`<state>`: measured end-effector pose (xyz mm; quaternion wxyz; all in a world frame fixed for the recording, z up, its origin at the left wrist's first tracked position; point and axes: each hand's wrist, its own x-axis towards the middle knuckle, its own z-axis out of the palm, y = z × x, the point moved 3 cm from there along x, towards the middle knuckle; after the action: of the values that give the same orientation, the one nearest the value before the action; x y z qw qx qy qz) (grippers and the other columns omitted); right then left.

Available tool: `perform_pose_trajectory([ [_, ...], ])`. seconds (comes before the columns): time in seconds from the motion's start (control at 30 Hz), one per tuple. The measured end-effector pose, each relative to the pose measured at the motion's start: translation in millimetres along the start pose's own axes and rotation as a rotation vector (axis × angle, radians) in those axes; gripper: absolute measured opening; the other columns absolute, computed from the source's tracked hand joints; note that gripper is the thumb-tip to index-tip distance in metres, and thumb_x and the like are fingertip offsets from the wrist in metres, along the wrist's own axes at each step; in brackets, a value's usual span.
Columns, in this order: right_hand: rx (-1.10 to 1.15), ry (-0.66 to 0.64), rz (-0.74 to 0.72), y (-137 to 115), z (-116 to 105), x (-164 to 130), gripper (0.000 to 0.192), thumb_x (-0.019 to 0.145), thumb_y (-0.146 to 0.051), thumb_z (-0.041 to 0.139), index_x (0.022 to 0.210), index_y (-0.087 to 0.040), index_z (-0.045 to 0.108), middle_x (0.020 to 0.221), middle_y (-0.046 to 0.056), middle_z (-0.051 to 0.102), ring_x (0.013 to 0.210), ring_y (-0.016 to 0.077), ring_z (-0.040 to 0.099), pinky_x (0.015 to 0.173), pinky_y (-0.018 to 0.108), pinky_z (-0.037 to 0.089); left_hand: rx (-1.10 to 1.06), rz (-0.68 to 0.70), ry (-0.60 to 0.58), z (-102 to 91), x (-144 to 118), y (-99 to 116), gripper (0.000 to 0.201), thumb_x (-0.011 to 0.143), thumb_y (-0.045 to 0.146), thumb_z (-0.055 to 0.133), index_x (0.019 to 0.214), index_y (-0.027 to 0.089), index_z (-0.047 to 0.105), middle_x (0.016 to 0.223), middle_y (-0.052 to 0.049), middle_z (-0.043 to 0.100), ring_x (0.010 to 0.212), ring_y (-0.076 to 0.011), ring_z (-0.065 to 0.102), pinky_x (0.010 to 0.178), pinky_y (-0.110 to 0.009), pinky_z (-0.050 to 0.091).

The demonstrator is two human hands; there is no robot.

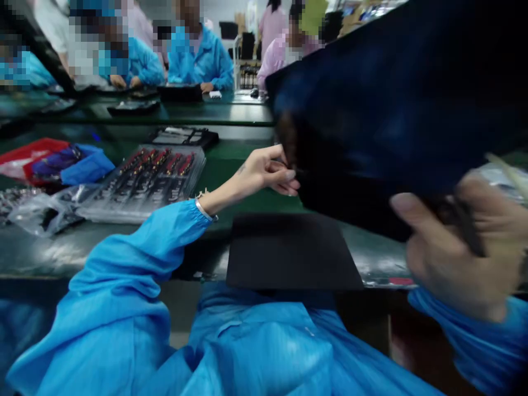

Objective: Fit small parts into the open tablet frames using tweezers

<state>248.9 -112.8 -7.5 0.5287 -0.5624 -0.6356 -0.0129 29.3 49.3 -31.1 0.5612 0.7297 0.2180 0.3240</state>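
Factory assembly floor. Beyond the left hand [268, 173] runs a long green workbench [231, 165]; to that hand's left lie clear blister trays of small parts [152, 173]. Farther off, seated co-workers in blue smocks [202, 55] work at parallel benches.

Layout, from your seat:
- Flat black rectangular mat [291, 250]: on the green workbench [231, 165], at its near edge, directly before you.
- Large dark glossy sheet [396, 110]: raised above the mat, to the right, between your left hand [270, 173] at its left edge and your right hand [457, 242] at its near edge.
- Clear plastic tray of small parts [146, 179]: left of the mat, farther back.
- Blue and red bags [58, 162]: left of the tray.
- Seated co-workers in blue coats [198, 55]: behind the far bench.
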Motion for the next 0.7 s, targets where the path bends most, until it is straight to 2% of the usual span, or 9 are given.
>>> perform_pose_trajectory([
  [0.07, -0.026, -0.088, -0.326, -7.3, 9.7, -10.0, 0.033, 0.100, -0.026, 0.066, 0.130, -0.036, 0.075, 0.115, 0.002, 0.081, 0.104, 0.0300, 0.079, 0.095, 0.044, 0.067, 0.172, 0.039, 0.034, -9.4, 4.4, -1.2, 0.039, 0.093, 0.051, 0.079, 0.101, 0.017, 0.062, 0.101, -0.003, 0.079, 0.096, -0.0185, 0.073, 0.090, -0.038, 0.063],
  [0.13, -0.039, -0.196, -0.702, -9.2, 24.8, -29.4, 0.039, 0.103, -0.017, 0.056, 0.138, -0.027, 0.070, 0.129, 0.008, 0.077, 0.121, 0.0273, 0.074, 0.104, 0.041, 0.064, 0.276, 0.072, 0.036, -14.7, 2.8, -8.5, 0.044, 0.090, 0.061, 0.077, 0.101, 0.020, 0.066, 0.108, -0.003, 0.079, 0.102, -0.0209, 0.070, 0.092, -0.040, 0.061],
  [0.2, -0.074, -0.220, -0.884, -2.2, 36.5, -49.3, 0.039, 0.103, -0.011, 0.049, 0.136, -0.017, 0.069, 0.137, 0.014, 0.072, 0.135, 0.0261, 0.066, 0.114, 0.042, 0.057, 0.342, 0.060, -0.045, -17.8, -6.8, -21.5, 0.047, 0.092, 0.064, 0.073, 0.117, 0.025, 0.068, 0.116, -0.003, 0.079, 0.106, -0.0246, 0.071, 0.091, -0.043, 0.061],
  [0.27, -0.136, -0.223, -0.903, 9.7, 41.8, -66.3, 0.038, 0.104, -0.010, 0.045, 0.133, -0.013, 0.069, 0.139, 0.014, 0.071, 0.141, 0.0248, 0.061, 0.118, 0.042, 0.054, 0.462, -0.020, -0.095, -24.7, -23.5, -36.5, 0.058, 0.097, 0.063, 0.064, 0.145, 0.031, 0.057, 0.130, -0.003, 0.076, 0.114, -0.0269, 0.072, 0.094, -0.044, 0.061],
  [0.33, -0.173, -0.243, -0.888, 22.2, 41.3, -81.6, 0.039, 0.105, -0.011, 0.042, 0.134, -0.012, 0.068, 0.140, 0.014, 0.071, 0.142, 0.0244, 0.059, 0.120, 0.041, 0.052, 0.625, -0.140, -0.062, -37.0, -44.5, -48.5, 0.062, 0.102, 0.056, 0.055, 0.156, 0.027, 0.049, 0.133, -0.008, 0.074, 0.113, -0.0266, 0.073, 0.096, -0.043, 0.060],
  [0.43, -0.190, -0.263, -0.881, 37.3, 39.8, -100.5, 0.042, 0.104, -0.008, 0.040, 0.137, -0.010, 0.068, 0.141, 0.015, 0.070, 0.140, 0.0263, 0.062, 0.119, 0.043, 0.053, 0.801, -0.283, 0.012, -53.7, -78.2, -56.3, 0.050, 0.105, 0.050, 0.048, 0.135, 0.016, 0.068, 0.118, -0.013, 0.077, 0.099, -0.0263, 0.073, 0.095, -0.042, 0.058],
  [0.5, -0.186, -0.262, -0.868, 43.5, 43.7, -109.6, 0.043, 0.104, -0.006, 0.039, 0.136, -0.010, 0.069, 0.139, 0.015, 0.071, 0.137, 0.0273, 0.064, 0.117, 0.045, 0.054, 0.859, -0.319, 0.028, -56.4, -98.1, -58.6, 0.046, 0.105, 0.049, 0.048, 0.123, 0.016, 0.074, 0.115, -0.012, 0.075, 0.104, -0.0274, 0.071, 0.101, -0.042, 0.055],
  [0.63, -0.169, -0.268, -0.848, 46.6, 56.3, -117.9, 0.046, 0.105, -0.003, 0.035, 0.135, -0.012, 0.070, 0.138, 0.012, 0.073, 0.134, 0.0247, 0.067, 0.116, 0.044, 0.055, 0.881, -0.340, 0.122, -48.8, -125.8, -72.8, 0.050, 0.103, 0.051, 0.046, 0.134, 0.017, 0.068, 0.127, -0.014, 0.066, 0.127, -0.0303, 0.060, 0.119, -0.049, 0.044],
  [0.7, -0.157, -0.290, -0.869, 45.6, 59.4, -117.8, 0.038, 0.109, -0.012, 0.042, 0.135, -0.013, 0.070, 0.137, 0.011, 0.073, 0.131, 0.0245, 0.069, 0.113, 0.043, 0.058, 0.857, -0.371, 0.189, -44.1, -134.2, -83.8, 0.051, 0.104, 0.052, 0.044, 0.138, 0.020, 0.065, 0.141, -0.015, 0.060, 0.139, -0.0334, 0.051, 0.125, -0.056, 0.036],
])
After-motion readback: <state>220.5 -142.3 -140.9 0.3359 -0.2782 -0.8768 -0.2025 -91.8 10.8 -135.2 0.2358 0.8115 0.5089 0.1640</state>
